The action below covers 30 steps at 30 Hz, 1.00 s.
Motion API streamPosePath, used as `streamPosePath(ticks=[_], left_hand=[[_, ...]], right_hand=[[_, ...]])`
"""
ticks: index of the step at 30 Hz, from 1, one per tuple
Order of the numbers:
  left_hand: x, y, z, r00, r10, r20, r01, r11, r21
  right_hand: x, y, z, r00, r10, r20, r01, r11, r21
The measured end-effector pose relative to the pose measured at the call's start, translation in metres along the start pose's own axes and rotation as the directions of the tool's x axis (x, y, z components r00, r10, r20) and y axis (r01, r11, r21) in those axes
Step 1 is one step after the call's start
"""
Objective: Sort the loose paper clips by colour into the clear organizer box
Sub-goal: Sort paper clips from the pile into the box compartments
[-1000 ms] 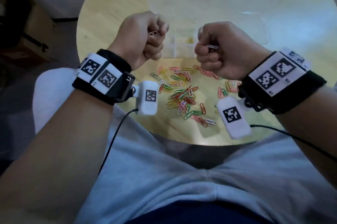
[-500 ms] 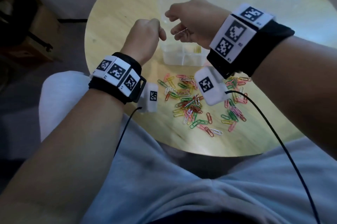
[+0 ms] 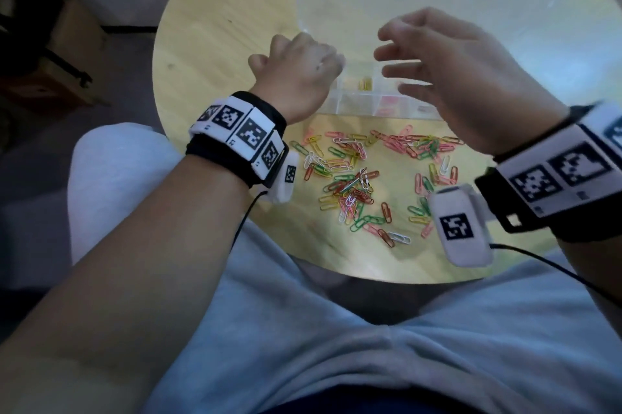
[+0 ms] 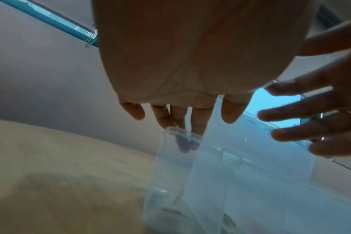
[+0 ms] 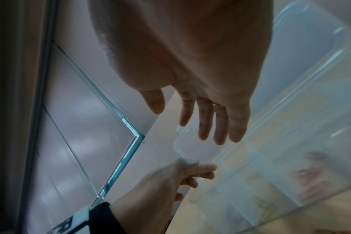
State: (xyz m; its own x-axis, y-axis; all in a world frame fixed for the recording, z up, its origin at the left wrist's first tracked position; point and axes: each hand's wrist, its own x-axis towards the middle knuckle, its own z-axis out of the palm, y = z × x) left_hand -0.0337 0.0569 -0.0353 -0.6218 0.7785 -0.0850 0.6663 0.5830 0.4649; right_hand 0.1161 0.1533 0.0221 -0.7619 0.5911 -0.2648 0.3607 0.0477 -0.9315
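Note:
Loose coloured paper clips (image 3: 353, 177) lie heaped on the round wooden table (image 3: 218, 43), just in front of the clear organizer box (image 3: 353, 102). Yellow clips (image 3: 365, 83) and pink clips (image 3: 387, 105) lie in separate compartments. My left hand (image 3: 303, 66) hangs over the box's left end. Its fingers (image 4: 198, 120) point straight down, and the tips dip into the corner compartment (image 4: 170, 158). My right hand (image 3: 404, 66) hovers above the box's middle with its fingers (image 5: 220, 123) spread and nothing seen in them.
The box's clear lid (image 3: 420, 2) lies open toward the far side of the table. A cardboard box (image 3: 50, 60) stands on the floor at the left. My lap in grey shorts (image 3: 336, 346) touches the table's near edge, with the wrist-camera cables (image 3: 555, 265) across it.
One second ago both hands were fists, each pinching a clip. They moved forward over the box, the fingers opened, and no clip shows in either hand now.

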Motion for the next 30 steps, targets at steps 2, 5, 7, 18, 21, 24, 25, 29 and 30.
streamPosePath(ticks=[2,5,7,18,21,24,25,29,30], left_hand=[[-0.004,0.001,-0.007,0.998,0.041,-0.053,-0.041,0.999,-0.002],[-0.018,0.004,-0.016,0.977,0.148,-0.154,-0.17,0.975,-0.141],[-0.032,0.007,-0.017,0.982,0.146,-0.117,-0.169,0.96,-0.224],[-0.052,0.022,0.024,0.931,0.114,0.347,-0.126,0.992,0.012],[-0.052,0.021,0.029,0.918,0.071,0.389,-0.103,0.993,0.061],[-0.052,0.02,0.029,0.923,0.07,0.379,-0.103,0.993,0.066],[-0.052,0.021,0.029,0.927,0.083,0.366,-0.111,0.992,0.056],[-0.053,0.028,0.033,0.916,0.187,0.354,-0.199,0.98,-0.004],[-0.053,0.031,0.035,0.905,0.213,0.369,-0.228,0.974,-0.003]], right_hand=[[-0.014,0.009,-0.01,1.0,-0.027,0.015,0.028,0.999,-0.036],[-0.03,0.027,-0.02,0.997,-0.016,0.073,0.027,0.988,-0.149],[-0.035,0.043,-0.023,0.992,0.025,0.128,0.014,0.955,-0.297],[-0.043,0.082,-0.012,0.852,0.389,0.351,0.04,0.619,-0.784],[-0.04,0.084,-0.008,0.886,0.364,0.287,0.046,0.547,-0.836],[-0.039,0.082,-0.007,0.918,0.322,0.233,0.051,0.486,-0.873],[-0.039,0.081,-0.007,0.923,0.319,0.217,0.046,0.467,-0.883],[-0.039,0.08,-0.005,0.95,0.268,0.159,0.04,0.402,-0.915],[-0.038,0.08,-0.006,0.957,0.25,0.145,0.036,0.396,-0.918]])
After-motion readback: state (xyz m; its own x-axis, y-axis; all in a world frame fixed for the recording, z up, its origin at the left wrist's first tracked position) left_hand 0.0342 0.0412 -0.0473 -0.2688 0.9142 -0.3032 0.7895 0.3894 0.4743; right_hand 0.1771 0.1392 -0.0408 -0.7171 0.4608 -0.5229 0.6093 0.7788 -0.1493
